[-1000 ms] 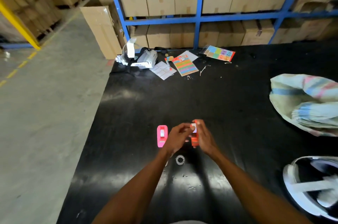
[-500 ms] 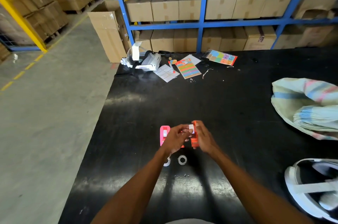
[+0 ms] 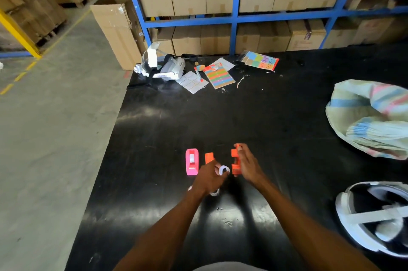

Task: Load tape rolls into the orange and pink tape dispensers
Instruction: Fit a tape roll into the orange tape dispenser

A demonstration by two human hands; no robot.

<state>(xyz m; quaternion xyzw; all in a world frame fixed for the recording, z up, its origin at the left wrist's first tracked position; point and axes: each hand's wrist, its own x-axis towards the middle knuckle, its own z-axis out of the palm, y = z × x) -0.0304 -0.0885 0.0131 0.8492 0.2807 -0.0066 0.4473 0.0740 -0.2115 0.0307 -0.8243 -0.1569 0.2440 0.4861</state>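
A pink tape dispenser (image 3: 191, 161) lies flat on the black table (image 3: 265, 127), with a roll showing inside it. Beside it, an orange dispenser piece (image 3: 209, 157) sits partly behind my left hand (image 3: 208, 179). That hand pinches a small white tape roll (image 3: 223, 169) between its fingertips. My right hand (image 3: 248, 165) holds a second orange dispenser piece (image 3: 235, 161) upright, a little to the right of the roll. Another tape roll (image 3: 214, 192) rests on the table under my left wrist, mostly hidden.
At the far edge lie a white headset (image 3: 164, 67), sticker sheets (image 3: 221, 76) and a coloured card (image 3: 261, 63). A striped woven sack (image 3: 371, 116) fills the right side. A white helmet (image 3: 373, 215) sits near right. Blue shelving with cartons stands behind.
My hands have drawn apart. The orange dispenser has come apart into two pieces, one left on the table, one in my right hand. My left hand now holds a tape roll.
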